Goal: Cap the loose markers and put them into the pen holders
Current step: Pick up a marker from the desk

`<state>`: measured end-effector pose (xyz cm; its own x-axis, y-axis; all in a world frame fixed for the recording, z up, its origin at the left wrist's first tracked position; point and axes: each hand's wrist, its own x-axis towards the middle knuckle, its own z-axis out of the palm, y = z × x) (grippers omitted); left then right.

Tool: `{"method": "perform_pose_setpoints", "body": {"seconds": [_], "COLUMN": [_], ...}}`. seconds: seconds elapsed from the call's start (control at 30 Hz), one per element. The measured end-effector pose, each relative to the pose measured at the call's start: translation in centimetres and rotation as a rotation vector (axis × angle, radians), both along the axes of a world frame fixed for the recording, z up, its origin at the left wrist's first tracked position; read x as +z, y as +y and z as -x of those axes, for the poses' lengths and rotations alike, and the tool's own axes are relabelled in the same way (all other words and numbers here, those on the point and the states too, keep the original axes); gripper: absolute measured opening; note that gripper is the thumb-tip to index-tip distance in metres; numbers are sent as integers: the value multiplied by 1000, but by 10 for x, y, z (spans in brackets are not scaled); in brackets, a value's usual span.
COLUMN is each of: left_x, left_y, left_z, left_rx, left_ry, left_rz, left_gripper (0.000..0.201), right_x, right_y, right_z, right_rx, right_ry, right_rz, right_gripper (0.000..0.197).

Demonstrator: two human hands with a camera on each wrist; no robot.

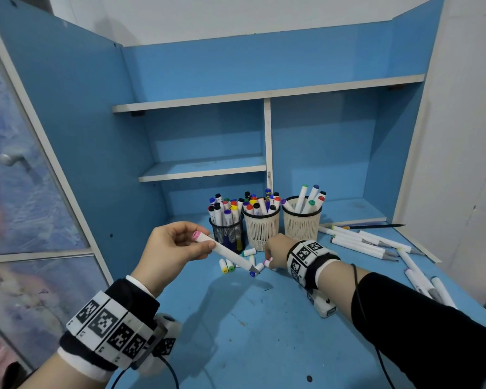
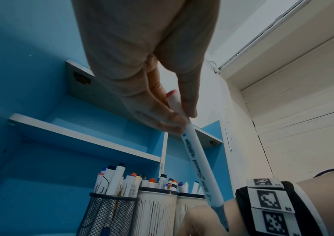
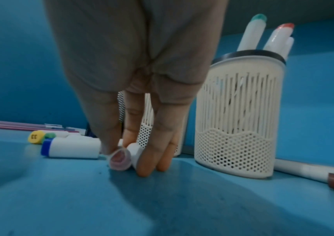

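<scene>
Fingers (image 2: 170, 121) of the left hand (image 1: 171, 248) were pinched narrow round the capped upper end of a white marker (image 1: 230, 255), thumb against fingertips; the marker slanted down and to the right, pink cap end up, bare grey tip low over the desk. Fingers (image 3: 109, 127) of the right hand (image 1: 277, 248) pointed down and closed on a pink-ended cap (image 3: 120, 161) lying on the blue desk (image 1: 250, 332), just near of the middle holder; the fingertips touched the desk surface. The marker tip hung just left of the right hand, apart from it. Edges: the desk was walled by a blue side panel (image 1: 68, 136) on the left, a blue back panel with shelves (image 1: 202, 169) on the far side, and another blue panel on the right. The near half of the desk lay open in front of both wrists. Three pen holders stood in a row at the far middle, touching or nearly so: a black mesh holder (image 1: 227, 231) on the left, a cream holder (image 1: 261, 230) in the middle, a cream holder (image 1: 302, 221) on the right. The left two were packed with capped markers; the right one held about five. Loose caps (image 1: 227, 266) lay in a cluster between the hands, about six, exact count uncertain; yellow, green and blue ends showed. Uncapped markers (image 1: 357, 242) lay scattered to the right, four or five near the right holder and three or so toward the right edge. A dark pencil (image 1: 376, 226) lay far right.
</scene>
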<state>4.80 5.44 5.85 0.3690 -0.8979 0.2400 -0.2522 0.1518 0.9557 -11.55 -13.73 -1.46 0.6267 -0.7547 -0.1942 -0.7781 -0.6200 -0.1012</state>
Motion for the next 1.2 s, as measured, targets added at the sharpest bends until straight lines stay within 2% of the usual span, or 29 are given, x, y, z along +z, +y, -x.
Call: {"method": "perform_pose_setpoints", "body": {"seconds": [0.13, 0.4, 0.6, 0.77, 0.87, 0.97, 1.07, 1.2], "left_x": [0, -1, -1, -1, -2, -4, -10, -20], "left_y": [1, 2, 4, 5, 3, 0, -6, -14], "left_z": [0, 10, 12, 14, 15, 19, 26, 40], "left_rx": [5, -23, -23, -28, -25, -31, -35, -37], "left_ry": [2, 22, 45, 80, 108, 164, 246, 364], "left_rz": [2, 7, 19, 37, 55, 68, 74, 79], "left_gripper": [13, 13, 13, 13, 13, 12, 11, 12], "right_x": [4, -1, 0, 3, 7, 13, 23, 33], "right_y": [0, 7, 7, 10, 10, 19, 42, 77], "right_z": [6, 18, 36, 54, 66, 80, 93, 113], "right_rx": [21, 24, -13, -132, -168, -260, -336, -430], "right_ry": [-16, -85, -43, -156, -336, -576, -912, -1446], "right_rz": [-38, 7, 3, -3, -5, -79, -235, -518], "right_gripper": [28, 24, 37, 42, 32, 32, 28, 24]}}
